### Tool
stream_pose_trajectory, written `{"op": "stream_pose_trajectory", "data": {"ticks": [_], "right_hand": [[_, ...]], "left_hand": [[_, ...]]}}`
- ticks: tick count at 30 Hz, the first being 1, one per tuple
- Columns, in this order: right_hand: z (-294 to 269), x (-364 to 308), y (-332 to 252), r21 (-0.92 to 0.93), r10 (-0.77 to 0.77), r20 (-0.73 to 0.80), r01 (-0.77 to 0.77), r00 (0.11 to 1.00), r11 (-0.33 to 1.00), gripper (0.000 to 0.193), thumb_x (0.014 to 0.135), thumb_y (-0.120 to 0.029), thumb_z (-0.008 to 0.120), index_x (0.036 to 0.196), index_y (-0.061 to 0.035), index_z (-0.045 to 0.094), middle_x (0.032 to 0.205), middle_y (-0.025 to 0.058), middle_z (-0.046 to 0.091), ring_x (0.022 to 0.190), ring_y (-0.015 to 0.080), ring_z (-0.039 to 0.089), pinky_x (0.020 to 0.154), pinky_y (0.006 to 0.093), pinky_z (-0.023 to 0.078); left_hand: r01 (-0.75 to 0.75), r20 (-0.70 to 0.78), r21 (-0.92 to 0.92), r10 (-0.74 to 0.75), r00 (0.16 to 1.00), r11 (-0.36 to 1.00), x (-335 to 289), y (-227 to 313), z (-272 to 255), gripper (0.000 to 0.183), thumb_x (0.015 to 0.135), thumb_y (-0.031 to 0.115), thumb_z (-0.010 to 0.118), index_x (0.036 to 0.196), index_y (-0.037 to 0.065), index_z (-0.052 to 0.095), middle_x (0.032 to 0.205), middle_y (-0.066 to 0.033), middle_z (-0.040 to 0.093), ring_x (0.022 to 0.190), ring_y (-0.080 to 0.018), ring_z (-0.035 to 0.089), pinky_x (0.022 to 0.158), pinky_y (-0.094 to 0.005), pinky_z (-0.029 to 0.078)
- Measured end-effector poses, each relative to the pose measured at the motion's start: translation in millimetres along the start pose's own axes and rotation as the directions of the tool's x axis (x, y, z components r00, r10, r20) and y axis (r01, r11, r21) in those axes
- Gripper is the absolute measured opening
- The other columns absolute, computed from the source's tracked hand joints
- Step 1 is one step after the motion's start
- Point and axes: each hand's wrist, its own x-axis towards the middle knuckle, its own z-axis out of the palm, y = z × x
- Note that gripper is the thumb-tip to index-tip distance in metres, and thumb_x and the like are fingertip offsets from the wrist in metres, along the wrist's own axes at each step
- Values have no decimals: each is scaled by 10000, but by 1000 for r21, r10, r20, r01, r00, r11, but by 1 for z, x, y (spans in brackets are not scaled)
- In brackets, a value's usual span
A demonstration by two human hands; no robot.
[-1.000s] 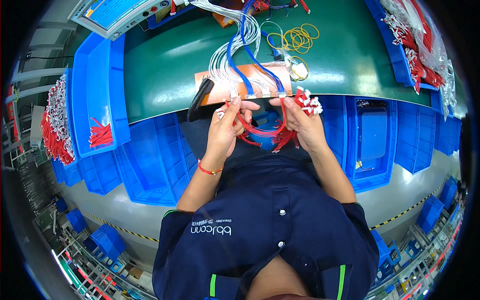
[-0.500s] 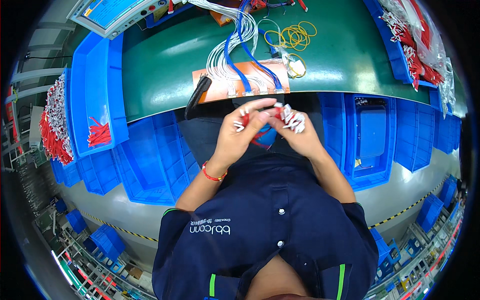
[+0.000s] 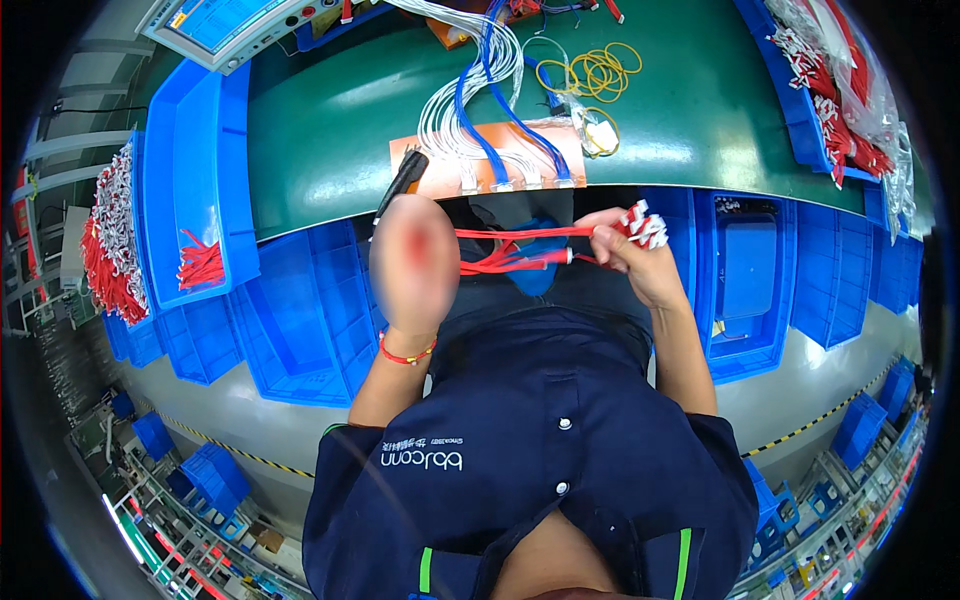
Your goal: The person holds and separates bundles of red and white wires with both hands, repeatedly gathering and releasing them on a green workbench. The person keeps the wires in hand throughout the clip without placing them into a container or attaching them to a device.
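Note:
Red cables (image 3: 530,233) with white connectors stretch sideways between my two hands, below the front edge of the green table. My right hand (image 3: 640,260) is closed round them near one end, and a cluster of white connectors (image 3: 643,226) sticks out above its fingers. My left hand (image 3: 413,270) is blurred over, so its fingers do not show. A second red strand (image 3: 510,264) comes out of the left hand and ends in a white tip short of the right hand.
On the green table (image 3: 690,130) lie an orange board (image 3: 435,185) with white and blue cables, a black marker (image 3: 402,180) and yellow rings (image 3: 605,72). Blue bins (image 3: 200,180) with red cables stand at both sides. A screen device (image 3: 235,35) sits far left.
My hands have moved apart, left hand leftward and right hand rightward. The red cables, bunched in the hands before, now lie drawn out between them.

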Motion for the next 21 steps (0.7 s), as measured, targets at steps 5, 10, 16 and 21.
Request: {"op": "stream_pose_trajectory", "data": {"ticks": [5, 10, 16, 21], "right_hand": [[-7, 6, 8, 631, -209, -7, 166, 978, 758, 257, 974, -107, 575, 1198, 12, 618, 848, 67, 649, 424, 21, 312, 421, 208, 281], [8, 7, -3, 454, -186, 67, 136, 980, 881, 257, 988, -87, 554, 1191, 38, 649, 883, 99, 701, 426, 15, 314, 416, 196, 284], [32, 14, -11, 2, -58, -37, 58, 998, 998, 229, 966, -173, 666, 1099, 5, 720, 811, 16, 692, 643, 33, 533, 561, 206, 405], [45, 24, -4, -55, -148, -176, 141, 973, 989, 216, 971, -217, 667, 1001, -18, 745, 609, -90, 479, 543, 11, 354, 503, 220, 241]], "left_hand": [[111, -120, 223, -85, 989, 969, -5, -34, 3, 216, 1031, 167, 516, 936, 4, 619, 705, -8, 559, 435, 0, 277, 408, -219, 180], [88, -130, 221, -60, 990, 971, 1, -40, 3, 206, 1031, 153, 535, 976, -7, 653, 711, -9, 572, 436, 7, 267, 415, -210, 179], [53, -163, 260, -10, 987, 964, 1, -43, 8, 218, 1031, 151, 534, 992, -22, 661, 714, -12, 572, 446, 7, 264, 423, -208, 186], [56, -153, 197, -26, 988, 979, 0, -43, 8, 229, 1030, 150, 532, 1024, -36, 666, 733, -18, 577, 453, 4, 265, 430, -205, 194]]}}
